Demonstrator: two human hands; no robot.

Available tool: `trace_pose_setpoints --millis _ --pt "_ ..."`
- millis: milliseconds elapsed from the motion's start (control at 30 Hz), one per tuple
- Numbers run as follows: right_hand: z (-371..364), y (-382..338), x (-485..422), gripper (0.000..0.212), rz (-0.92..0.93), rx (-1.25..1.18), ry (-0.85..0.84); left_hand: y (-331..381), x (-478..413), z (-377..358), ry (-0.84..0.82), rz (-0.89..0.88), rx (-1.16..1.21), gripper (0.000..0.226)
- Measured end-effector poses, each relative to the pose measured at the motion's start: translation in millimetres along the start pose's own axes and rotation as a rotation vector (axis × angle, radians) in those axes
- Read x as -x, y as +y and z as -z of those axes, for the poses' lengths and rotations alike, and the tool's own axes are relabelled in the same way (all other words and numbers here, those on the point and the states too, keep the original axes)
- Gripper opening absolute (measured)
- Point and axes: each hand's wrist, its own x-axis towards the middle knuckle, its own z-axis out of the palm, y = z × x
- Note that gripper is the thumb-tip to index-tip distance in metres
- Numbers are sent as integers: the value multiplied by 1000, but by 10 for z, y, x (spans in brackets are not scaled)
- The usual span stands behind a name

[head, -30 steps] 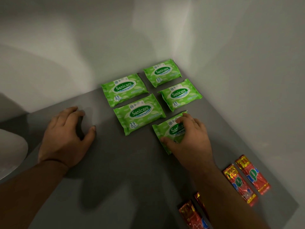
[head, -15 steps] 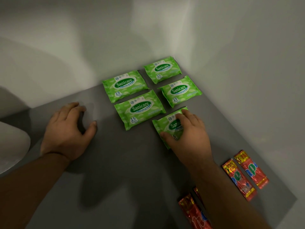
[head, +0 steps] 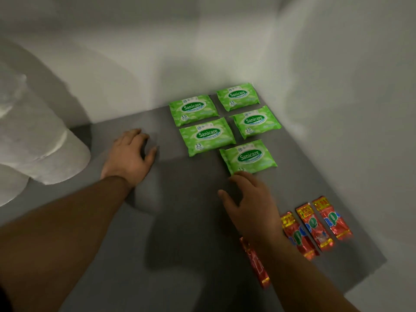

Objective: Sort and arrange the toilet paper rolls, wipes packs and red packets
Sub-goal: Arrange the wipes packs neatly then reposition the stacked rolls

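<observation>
Several green Sanicare wipes packs lie flat in two columns at the far right corner of the grey surface [head: 180, 221]. The nearest pack [head: 248, 156] sits free, just beyond my right hand [head: 249, 203], whose relaxed fingers hover at its near edge and hold nothing. My left hand [head: 129, 154] rests on the surface, fingers loosely bent, left of the packs. Three red packets [head: 315, 226] lie side by side to the right of my right forearm, and a further red packet [head: 255, 264] is partly hidden under that arm. White toilet paper rolls [head: 38, 140] stand at the far left.
White walls [head: 337, 109] close in the surface at the back and on the right. The surface's right front corner ends near the red packets.
My right hand has let go of the nearest wipes pack and drawn back towards me. The view has shifted, bringing the toilet paper rolls and more red packets into sight.
</observation>
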Motion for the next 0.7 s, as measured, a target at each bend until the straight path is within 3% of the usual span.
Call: trace_pose_setpoints --millis 200,433,567,700 --pt "90 -215 354 44 39 -59 -126 95 916 244 -196 88 228 70" --pt "184 -676 563 36 105 -118 -151 50 2086 495 -314 30 199 75" --pt "148 -1047 658 39 129 -113 -207 -331 2641 642 -338 -55 136 76" --pt "-16 -1486 666 49 119 -134 -241 -881 3070 866 -360 -23 61 81"
